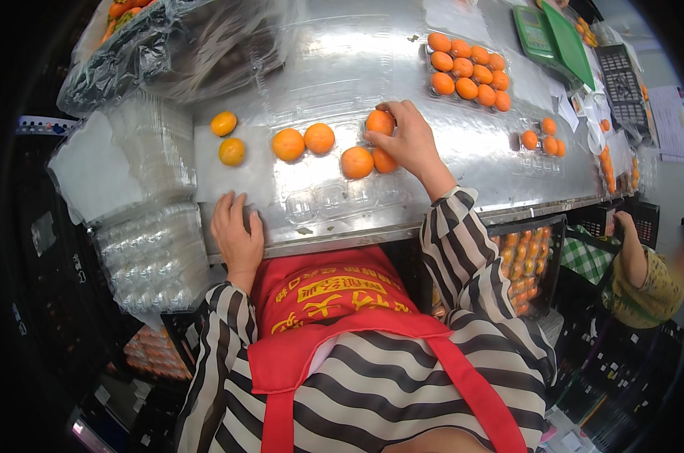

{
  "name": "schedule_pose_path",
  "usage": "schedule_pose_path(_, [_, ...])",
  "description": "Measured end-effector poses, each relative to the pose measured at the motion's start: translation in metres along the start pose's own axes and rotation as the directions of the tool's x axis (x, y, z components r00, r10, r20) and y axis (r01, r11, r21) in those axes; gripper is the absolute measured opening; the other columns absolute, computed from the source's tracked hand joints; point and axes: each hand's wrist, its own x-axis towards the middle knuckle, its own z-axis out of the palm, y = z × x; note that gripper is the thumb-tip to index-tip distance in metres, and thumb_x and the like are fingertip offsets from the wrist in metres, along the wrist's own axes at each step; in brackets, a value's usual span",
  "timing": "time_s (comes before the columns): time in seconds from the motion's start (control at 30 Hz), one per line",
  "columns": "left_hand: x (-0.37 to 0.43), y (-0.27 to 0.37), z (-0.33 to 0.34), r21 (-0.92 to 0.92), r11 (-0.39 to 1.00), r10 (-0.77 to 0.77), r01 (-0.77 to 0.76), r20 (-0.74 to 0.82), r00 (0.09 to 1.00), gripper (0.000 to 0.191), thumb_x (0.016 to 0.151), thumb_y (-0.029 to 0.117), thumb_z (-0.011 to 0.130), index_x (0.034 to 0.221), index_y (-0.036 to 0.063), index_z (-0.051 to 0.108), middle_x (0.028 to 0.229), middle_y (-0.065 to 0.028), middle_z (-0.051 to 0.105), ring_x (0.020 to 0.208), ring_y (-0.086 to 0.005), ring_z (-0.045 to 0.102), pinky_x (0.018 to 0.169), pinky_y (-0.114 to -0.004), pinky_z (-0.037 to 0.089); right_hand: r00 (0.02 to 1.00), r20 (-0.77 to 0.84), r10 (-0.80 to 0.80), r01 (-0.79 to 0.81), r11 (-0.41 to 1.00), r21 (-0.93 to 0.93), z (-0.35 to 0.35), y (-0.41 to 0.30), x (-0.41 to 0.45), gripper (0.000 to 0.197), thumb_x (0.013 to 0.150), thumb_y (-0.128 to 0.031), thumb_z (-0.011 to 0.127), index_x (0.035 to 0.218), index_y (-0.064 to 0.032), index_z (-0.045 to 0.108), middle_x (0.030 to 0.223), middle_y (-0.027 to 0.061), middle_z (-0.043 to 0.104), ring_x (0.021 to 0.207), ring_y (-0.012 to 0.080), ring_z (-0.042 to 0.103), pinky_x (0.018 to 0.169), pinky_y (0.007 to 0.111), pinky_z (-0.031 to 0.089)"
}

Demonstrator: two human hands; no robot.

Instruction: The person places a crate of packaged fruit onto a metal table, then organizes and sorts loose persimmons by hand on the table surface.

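My right hand [412,139] grips an orange persimmon-like fruit [380,122] between thumb and fingers, over the upper right part of a clear plastic tray [333,205] with moulded cups. Two more fruits [357,162] lie just below it, the right one partly hidden by my hand. Another pair [304,141] sits in the tray's upper left part; several lower cups hold no fruit. My left hand [237,235] rests at the metal table's near edge, fingers apart, holding nothing. Beyond its fingertips, two yellower fruits [231,152] lie on a white sheet [206,181].
Stacked clear trays [149,260] stand at the left. A full fruit tray [465,68] and a partly filled one [537,164] lie to the right, near a green scale [565,51]. Plastic bagging [172,51] covers the back left. A person [648,277] is at the far right.
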Motion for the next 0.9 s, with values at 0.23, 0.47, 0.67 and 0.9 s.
schedule_pose_path(0.23, [-0.001,-0.002,0.001,-0.001,1.000,0.011,-0.011,-0.013,1.000,0.037,0.084,0.016,0.059,0.119,0.0035,0.059,0.129,-0.0161,0.051,0.126,-0.0345,0.043,0.105,-0.045,0.030,1.000,0.009,0.028,-0.027,0.995,-0.091,0.003,-0.002,0.003,0.046,0.072,-0.029,0.077,0.108,-0.0047,0.063,0.098,0.0119,0.056,0.091,0.0280,0.057,0.078,0.037,0.049])
schedule_pose_path(0.47, [0.001,0.000,-0.002,-0.019,1.000,0.002,-0.002,-0.006,1.000,0.036,0.084,0.016,0.059,0.118,0.0038,0.059,0.129,-0.0157,0.052,0.125,-0.0342,0.044,0.105,-0.045,0.030,0.999,-0.005,0.035,-0.036,0.993,-0.111,0.003,-0.004,0.001,0.044,0.073,-0.030,0.077,0.108,-0.0058,0.065,0.097,0.0119,0.056,0.090,0.0285,0.057,0.078,0.037,0.049])
schedule_pose_path(0.67, [0.000,-0.001,0.000,-0.028,1.000,-0.006,0.006,-0.012,1.000,0.037,0.082,0.016,0.060,0.117,0.0045,0.059,0.129,-0.0152,0.051,0.124,-0.0339,0.044,0.105,-0.045,0.030,0.999,0.042,-0.003,0.006,0.996,-0.092,0.002,0.004,0.003,0.042,0.076,-0.028,0.073,0.110,-0.0051,0.066,0.100,0.0125,0.058,0.091,0.0294,0.057,0.080,0.037,0.048])
schedule_pose_path(0.9, [0.000,0.001,-0.002,-0.030,0.999,-0.021,0.021,-0.024,0.999,0.037,0.082,0.014,0.060,0.117,0.0050,0.060,0.128,-0.0148,0.052,0.125,-0.0336,0.044,0.105,-0.045,0.030,0.959,-0.040,-0.279,0.274,0.956,-0.100,0.004,-0.018,0.011,0.045,0.074,-0.027,0.075,0.113,-0.0060,0.065,0.103,0.0134,0.060,0.095,0.0304,0.058,0.083,0.040,0.047])
